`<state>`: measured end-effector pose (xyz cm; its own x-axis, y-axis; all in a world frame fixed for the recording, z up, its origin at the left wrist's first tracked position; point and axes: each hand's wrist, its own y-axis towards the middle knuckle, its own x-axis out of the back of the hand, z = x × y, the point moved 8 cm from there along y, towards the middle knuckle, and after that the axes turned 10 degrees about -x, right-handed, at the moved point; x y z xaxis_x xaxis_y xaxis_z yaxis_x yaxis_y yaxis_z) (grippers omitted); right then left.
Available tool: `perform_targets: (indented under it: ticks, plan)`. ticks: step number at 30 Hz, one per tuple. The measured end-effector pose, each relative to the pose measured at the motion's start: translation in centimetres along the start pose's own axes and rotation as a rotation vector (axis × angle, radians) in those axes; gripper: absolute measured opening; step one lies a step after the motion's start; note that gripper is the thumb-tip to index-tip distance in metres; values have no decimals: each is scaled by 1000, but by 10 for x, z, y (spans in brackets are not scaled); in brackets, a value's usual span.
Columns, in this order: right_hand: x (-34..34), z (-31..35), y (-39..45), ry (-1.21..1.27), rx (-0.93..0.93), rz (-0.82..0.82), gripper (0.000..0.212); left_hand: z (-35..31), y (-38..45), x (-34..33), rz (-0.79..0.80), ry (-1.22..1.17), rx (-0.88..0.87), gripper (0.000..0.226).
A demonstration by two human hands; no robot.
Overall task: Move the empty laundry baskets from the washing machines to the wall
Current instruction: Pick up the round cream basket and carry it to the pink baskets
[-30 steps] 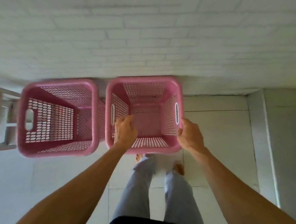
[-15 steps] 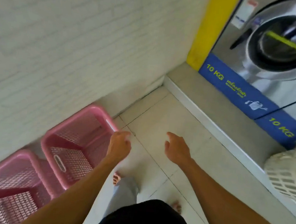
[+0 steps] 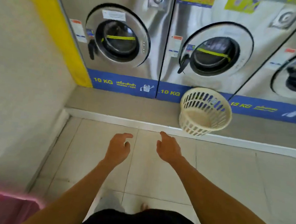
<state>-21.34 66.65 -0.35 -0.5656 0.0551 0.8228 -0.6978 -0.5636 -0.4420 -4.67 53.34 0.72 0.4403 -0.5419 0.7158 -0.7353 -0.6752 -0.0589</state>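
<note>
A round cream laundry basket point(image 3: 205, 112) stands empty on the raised grey step in front of the second washing machine point(image 3: 214, 46). My left hand point(image 3: 118, 148) and my right hand point(image 3: 169, 148) hover over the tiled floor below and left of it, both empty with fingers loosely apart. A blurred corner of a pink basket point(image 3: 4, 206) shows at the bottom left beside the wall point(image 3: 19, 80).
Three steel front-loading machines line the back, the leftmost washer point(image 3: 118, 37) next to a yellow panel point(image 3: 61, 29). A white-edged step point(image 3: 124, 122) runs along their base. Pale floor tiles point(image 3: 237, 176) spread to the right.
My hands let go of the pink basket set by the wall. I turned right from the wall to face the washing machines, and the cream basket came fully into view.
</note>
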Motion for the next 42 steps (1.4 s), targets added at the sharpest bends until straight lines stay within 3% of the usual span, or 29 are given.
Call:
perform_targets:
  ticks: [6,12,29,42]
  plan:
    - [42,-101,18,141,-240,-64,51,-67,62,-69,194,23,-128,38]
    - [75,-157,64,234,-374,-117,53,-100,139,-123,294,19,-193,41]
    - [179,-208,264,254,-530,-92,49,-145,374,-226,492,74,-112,42]
    - [198,-261,329,254,-592,-61,43,-160,430,-291,586,98,-88,47]
